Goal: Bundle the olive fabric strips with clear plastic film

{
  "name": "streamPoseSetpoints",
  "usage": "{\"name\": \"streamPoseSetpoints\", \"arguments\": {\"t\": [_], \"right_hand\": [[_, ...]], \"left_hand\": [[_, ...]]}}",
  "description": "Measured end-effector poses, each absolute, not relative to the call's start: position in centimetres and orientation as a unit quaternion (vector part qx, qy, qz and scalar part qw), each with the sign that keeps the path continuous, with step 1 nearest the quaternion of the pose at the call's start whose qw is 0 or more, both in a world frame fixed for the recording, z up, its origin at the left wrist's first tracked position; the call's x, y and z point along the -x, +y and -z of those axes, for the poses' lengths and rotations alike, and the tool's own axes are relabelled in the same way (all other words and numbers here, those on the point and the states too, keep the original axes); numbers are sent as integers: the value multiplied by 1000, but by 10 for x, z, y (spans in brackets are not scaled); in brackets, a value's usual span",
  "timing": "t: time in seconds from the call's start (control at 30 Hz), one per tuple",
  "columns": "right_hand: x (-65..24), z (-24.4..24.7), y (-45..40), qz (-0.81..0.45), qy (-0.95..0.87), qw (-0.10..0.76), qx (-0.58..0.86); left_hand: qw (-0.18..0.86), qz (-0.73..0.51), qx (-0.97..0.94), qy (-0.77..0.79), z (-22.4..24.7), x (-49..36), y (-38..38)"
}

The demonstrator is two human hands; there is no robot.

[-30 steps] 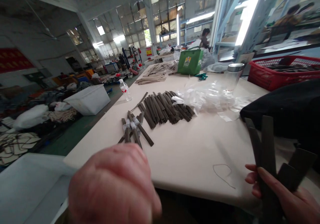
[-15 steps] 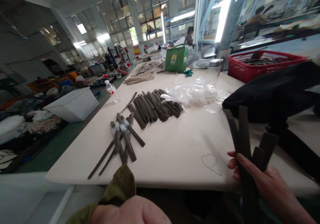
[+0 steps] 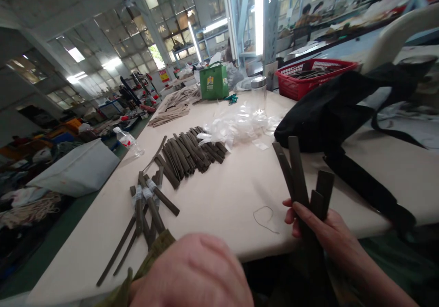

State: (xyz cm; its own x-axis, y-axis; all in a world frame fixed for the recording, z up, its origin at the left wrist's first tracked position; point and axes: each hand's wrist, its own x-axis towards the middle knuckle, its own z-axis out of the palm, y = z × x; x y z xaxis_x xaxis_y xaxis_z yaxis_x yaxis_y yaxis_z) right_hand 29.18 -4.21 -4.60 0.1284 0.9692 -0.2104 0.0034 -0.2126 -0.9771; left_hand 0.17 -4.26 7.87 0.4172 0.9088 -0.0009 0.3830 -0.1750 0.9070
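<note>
Several flat, dark olive-brown strips point(image 3: 299, 172) are gripped in my right hand point(image 3: 324, 227), its thumb across their front. They stand up from the hand at different heights, and their lower ends hang below the table edge. My left hand point(image 3: 199, 270), in an olive sleeve, is close to the camera at the bottom with its fingers curled; whatever it may hold is hidden. Beyond it lie small bundles of similar strips point(image 3: 151, 201) wrapped with clear bands. Farther back is a larger pile of loose dark strips point(image 3: 187, 153).
On the pale table point(image 3: 226, 192) are clear plastic bags point(image 3: 236, 126), a loose thread point(image 3: 265, 220), a plastic bottle point(image 3: 128, 141), a lidded jar point(image 3: 259, 94), a green bag point(image 3: 214, 82) and beige strips point(image 3: 171, 112). A black bag point(image 3: 315, 110) and red basket point(image 3: 298, 85) stand right.
The view has turned right, so the table's things appear farther left. My left hand has risen and come further into view. My right hand keeps its hold on the strips.
</note>
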Motion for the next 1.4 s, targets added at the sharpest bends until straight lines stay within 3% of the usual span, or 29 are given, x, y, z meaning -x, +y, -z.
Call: {"name": "streamPoseSetpoints", "arguments": {"t": [0.17, 0.27, 0.47, 0.67, 1.03, 1.4], "right_hand": [[-293, 46, -43, -505, -440, 461, 581], [-293, 44, -43, -500, -453, 451, 585], [-293, 51, -43, -518, -459, 444, 569], [-293, 48, -44, -543, -434, 463, 550], [-297, 56, -43, -541, -441, 474, 537], [-292, 43, -40, -546, -419, 474, 550]], "left_hand": [[250, -325, -808, 423, -63, -62, 83], [100, -213, -811, 535, -35, -82, 160], [75, -175, -764, 616, 12, -98, 226], [193, -231, -706, 641, 26, -101, 239], [610, -331, -492, 525, 25, -89, 180], [758, -359, -285, 464, 26, -88, 93]]}}
